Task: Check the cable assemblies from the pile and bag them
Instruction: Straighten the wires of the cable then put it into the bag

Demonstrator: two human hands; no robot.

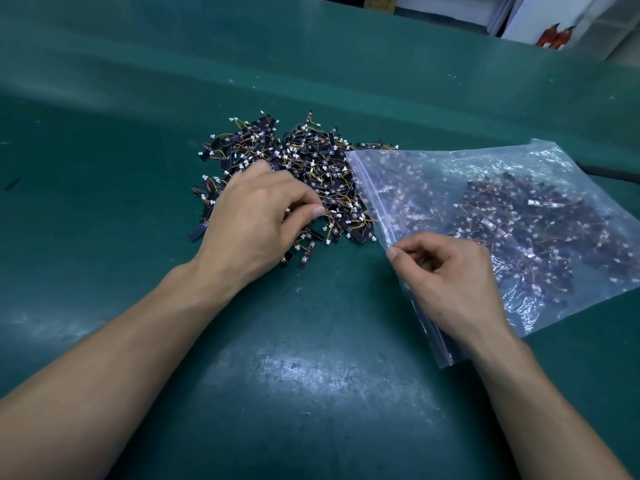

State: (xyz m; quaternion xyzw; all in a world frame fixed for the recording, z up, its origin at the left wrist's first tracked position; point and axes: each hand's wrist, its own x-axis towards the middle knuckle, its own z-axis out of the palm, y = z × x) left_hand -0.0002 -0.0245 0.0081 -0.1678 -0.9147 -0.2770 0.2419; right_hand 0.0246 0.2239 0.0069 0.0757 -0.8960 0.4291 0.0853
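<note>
Both hands are busy. The left hand [256, 216] is curled over the near side of the pile [311, 157], thumb closing against fingertips on a few cable assemblies [346, 216], though the palm hides how many. The right hand [446, 282] pinches the mouth of the bag [367, 181] and holds its top layer up.

I judge each piece light and springy: thin wires join a small black strip to a white plug, so they are likely to snag their neighbours and lift in clumps. I would take one by its stiff black strip, not by the wire.

The bag looks thin, limp and slippery. It is already part filled and lies just right of the pile, overlapping its edge, on the green desk [311, 393].
</note>
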